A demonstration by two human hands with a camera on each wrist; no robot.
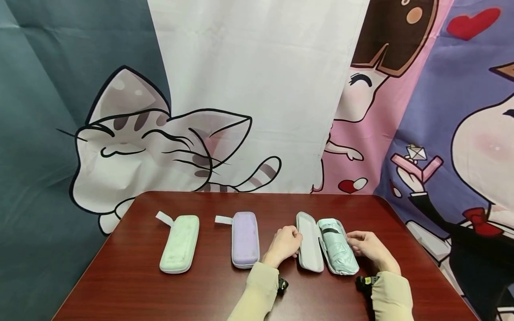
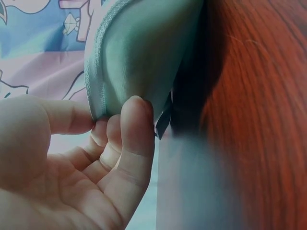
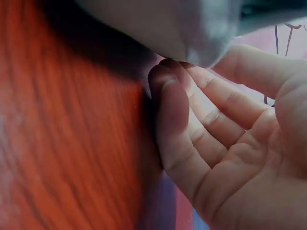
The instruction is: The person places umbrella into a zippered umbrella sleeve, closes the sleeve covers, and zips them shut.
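Nearest me, two pale sleeves (image 1: pixel 257 285) reach in over the counter (image 1: pixel 217 294), a small dark device at each wrist. The left hand (image 1: pixel 283 243) pinches the left rim of an open case (image 1: pixel 310 245), thumb against the zipped edge and fingers bent round the outside of the shell. The right hand (image 1: pixel 371 247) has hold of the case's opposite side — thumb up at the rim, fingers curled in low along the wall, close to the counter. The case lies spread between the two hands, right of the counter's middle, its pale lid on the left and the other half on the right. In that right half sits a mint-coloured folded bundle (image 1: pixel 338 249) with a dark band near its far end.

A closed purple case (image 1: pixel 246 240) lies just beside the left wrist, leaving little room there. A closed light-green case (image 1: pixel 180 243) lies farther left, with a stretch of bare counter between the two. More bare wood runs from the right hand to the counter's right edge. Past the cases comes a strip of wood, then the far edge — and behind it a cartoon-printed cloth (image 1: pixel 249 67).
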